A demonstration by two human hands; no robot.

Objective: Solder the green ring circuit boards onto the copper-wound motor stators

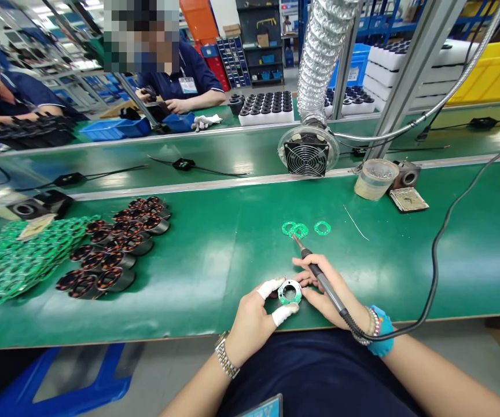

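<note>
Near the front edge of the bench, my left hand [258, 315], with white tape or cots on the thumb and a finger, grips a motor stator [290, 292] topped by a green ring-shaped circuit board. My right hand [330, 289] holds a soldering iron [326, 284] slantwise, and its fingers also reach the stator's right side. The iron's tip points away from me, over or near loose green ring boards [301, 230]; I cannot tell whether it touches them. One separate ring board [322, 227] lies to their right, and a thin solder wire [356, 223] is farther right.
Several copper-wound stators [117, 243] stand at left beside stacked green board panels [28, 255]. A fan with duct [306, 152], a cloudy tub [375, 178] and an iron stand with sponge [408, 198] line the back. The iron's cable [436, 260] loops at right. Two co-workers sit opposite.
</note>
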